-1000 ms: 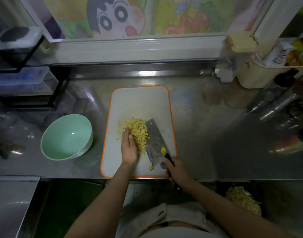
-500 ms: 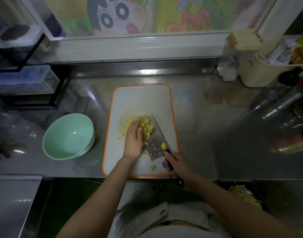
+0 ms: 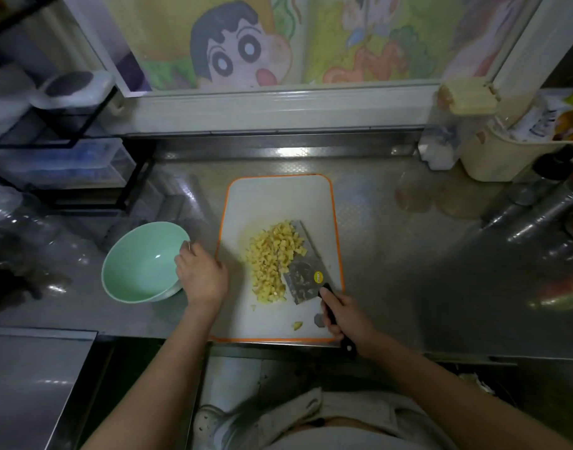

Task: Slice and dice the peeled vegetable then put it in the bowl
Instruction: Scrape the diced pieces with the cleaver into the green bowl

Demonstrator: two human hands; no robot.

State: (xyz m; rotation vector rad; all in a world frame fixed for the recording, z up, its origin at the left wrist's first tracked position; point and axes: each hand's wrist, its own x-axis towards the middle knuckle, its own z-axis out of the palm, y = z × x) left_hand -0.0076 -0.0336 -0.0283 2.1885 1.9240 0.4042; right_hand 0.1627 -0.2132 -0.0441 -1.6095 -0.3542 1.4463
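A heap of yellow diced vegetable lies on the white cutting board with an orange rim, partly on top of a cleaver blade laid flat. My right hand grips the cleaver's black handle at the board's near right corner. My left hand is off the board to the left, its fingers on the right rim of the mint-green bowl. The bowl looks to hold nothing. A few stray bits lie near the board's front edge.
The board sits on a steel counter. A black rack with clear boxes stands at the back left. A cream container and dark bottles crowd the back right. A bin with peelings shows below the counter's front edge.
My left hand left the diced pile and moved left to the bowl's rim. The cleaver blade now lies under part of the pile, and the right hand keeps its grip on the handle.
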